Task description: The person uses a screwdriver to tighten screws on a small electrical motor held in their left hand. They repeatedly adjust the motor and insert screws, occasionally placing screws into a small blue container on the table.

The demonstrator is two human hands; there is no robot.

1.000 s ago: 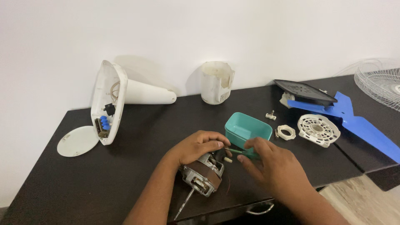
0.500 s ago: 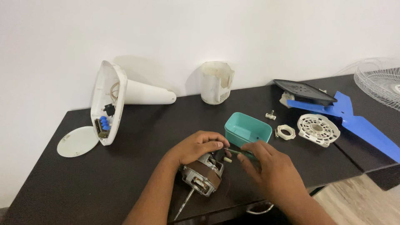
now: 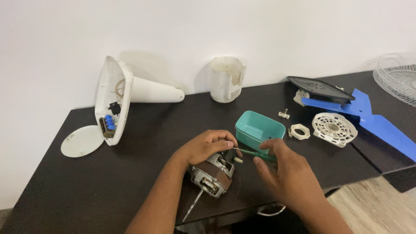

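The left hand is clenched over the top of a small electric motor, which lies on the dark counter directly beneath its palm. The motor has a silvery metal frame with a brown band of windings around its middle, and a thin bare shaft sticks out from its lower end, slanting toward the person. A small cream-coloured peg juts from the motor on the side facing the right hand.

The right hand grips a slim screwdriver with a green handle, pinched between thumb and fingers; its metal tip reaches across to the motor, just under the left hand's fingertips.

Just beyond the right hand sits a teal plastic tub, tilted, touching or nearly touching the screwdriver. Farther out from the right hand lie a white ring nut, a round white slotted cap and a blue fan blade. Well beyond the left hand stands a white fan base, opened.
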